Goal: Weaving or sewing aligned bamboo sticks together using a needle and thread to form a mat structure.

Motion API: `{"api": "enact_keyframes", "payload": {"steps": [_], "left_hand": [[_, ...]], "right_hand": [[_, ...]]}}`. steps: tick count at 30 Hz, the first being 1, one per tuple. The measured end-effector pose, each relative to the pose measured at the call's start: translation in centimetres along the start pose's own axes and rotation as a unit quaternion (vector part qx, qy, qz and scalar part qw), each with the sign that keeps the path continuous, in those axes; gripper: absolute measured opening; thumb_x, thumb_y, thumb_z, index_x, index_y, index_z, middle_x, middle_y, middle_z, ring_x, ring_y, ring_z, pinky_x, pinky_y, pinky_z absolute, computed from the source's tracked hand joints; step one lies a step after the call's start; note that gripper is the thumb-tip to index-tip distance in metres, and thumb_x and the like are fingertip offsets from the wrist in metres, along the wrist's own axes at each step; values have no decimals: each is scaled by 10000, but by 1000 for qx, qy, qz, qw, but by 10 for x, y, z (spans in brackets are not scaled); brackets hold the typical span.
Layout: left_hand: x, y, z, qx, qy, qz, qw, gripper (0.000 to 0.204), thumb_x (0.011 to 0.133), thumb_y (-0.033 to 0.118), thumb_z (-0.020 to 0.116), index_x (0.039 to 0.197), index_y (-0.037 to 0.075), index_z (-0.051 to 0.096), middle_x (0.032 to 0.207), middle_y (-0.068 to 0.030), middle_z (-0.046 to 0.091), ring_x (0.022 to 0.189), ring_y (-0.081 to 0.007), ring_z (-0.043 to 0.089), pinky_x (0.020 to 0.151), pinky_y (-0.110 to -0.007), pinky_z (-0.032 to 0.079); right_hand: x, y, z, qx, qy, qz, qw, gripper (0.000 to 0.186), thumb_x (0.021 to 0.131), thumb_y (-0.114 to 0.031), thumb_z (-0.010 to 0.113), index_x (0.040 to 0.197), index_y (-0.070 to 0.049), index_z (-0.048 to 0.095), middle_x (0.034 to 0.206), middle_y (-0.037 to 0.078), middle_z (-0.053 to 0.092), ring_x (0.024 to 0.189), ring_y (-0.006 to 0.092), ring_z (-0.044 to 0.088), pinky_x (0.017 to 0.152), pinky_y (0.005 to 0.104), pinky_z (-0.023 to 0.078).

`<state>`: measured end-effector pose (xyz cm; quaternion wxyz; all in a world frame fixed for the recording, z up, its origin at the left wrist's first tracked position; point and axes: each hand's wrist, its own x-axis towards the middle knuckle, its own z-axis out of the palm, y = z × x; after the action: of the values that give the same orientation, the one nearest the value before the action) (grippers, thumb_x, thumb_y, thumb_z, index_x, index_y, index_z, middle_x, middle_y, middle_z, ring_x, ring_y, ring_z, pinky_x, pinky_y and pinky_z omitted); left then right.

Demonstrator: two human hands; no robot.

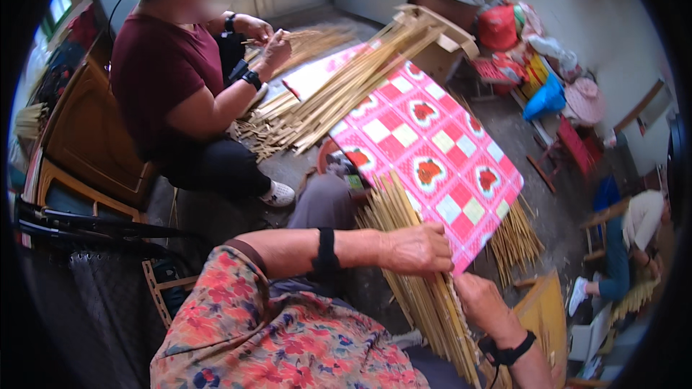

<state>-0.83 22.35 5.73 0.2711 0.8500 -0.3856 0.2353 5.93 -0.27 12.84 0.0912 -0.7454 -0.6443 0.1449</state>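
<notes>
A bundle of long straw-coloured strips (pixel 404 288) lies slanted across my lap, its upper ends against a pink checked board (pixel 450 158) with red heart patterns. My left hand (pixel 422 248) is closed on the bundle near the board's lower corner. My right hand (pixel 483 299) is just below and right of it, fingers curled at the bundle's right edge; its fingertips are partly hidden. More strips (pixel 367 79) lie across the board's far end.
A co-worker (pixel 162 86) at left holds thin strips in both hands. Another person (pixel 638 230) bends at right. A yellow wooden board (pixel 533 310) and loose strips (pixel 515 245) are beside me; bags (pixel 544 101) line the wall.
</notes>
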Motion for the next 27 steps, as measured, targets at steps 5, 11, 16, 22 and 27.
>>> {"api": "enact_keyframes", "payload": {"steps": [5,11,16,22,27], "left_hand": [[-2,-1,-2,16,1,-13,1000,226,735,214,625,933,118,572,774,-11,510,771,-192,547,716,-353,382],[3,4,-3,36,1,-6,999,267,680,199,648,911,90,571,863,-45,580,831,-212,583,757,-365,415],[5,3,-1,21,17,-10,1000,324,649,204,705,921,93,570,833,-24,576,797,-217,580,749,-359,415],[6,0,1,36,23,-14,999,327,652,239,712,917,103,575,800,-24,581,786,-214,585,716,-363,405],[9,3,6,27,10,-16,999,331,657,215,716,927,94,566,810,-33,579,793,-231,581,726,-368,417]], "right_hand": [[8,-11,-1,70,25,58,996,276,810,-79,538,1063,11,473,786,218,583,755,376,599,636,453,478],[12,-32,-4,15,42,104,994,447,736,-140,625,1110,21,443,794,215,587,766,383,596,655,458,475],[17,-25,9,9,70,109,992,357,716,-98,596,1014,16,436,752,207,564,750,381,589,653,458,467],[15,-24,5,-17,55,97,994,369,725,-81,606,1031,23,428,787,214,563,778,383,585,668,453,466],[5,-29,0,-43,78,86,992,515,737,-93,653,1177,21,411,837,214,583,776,380,589,682,449,475]]}}
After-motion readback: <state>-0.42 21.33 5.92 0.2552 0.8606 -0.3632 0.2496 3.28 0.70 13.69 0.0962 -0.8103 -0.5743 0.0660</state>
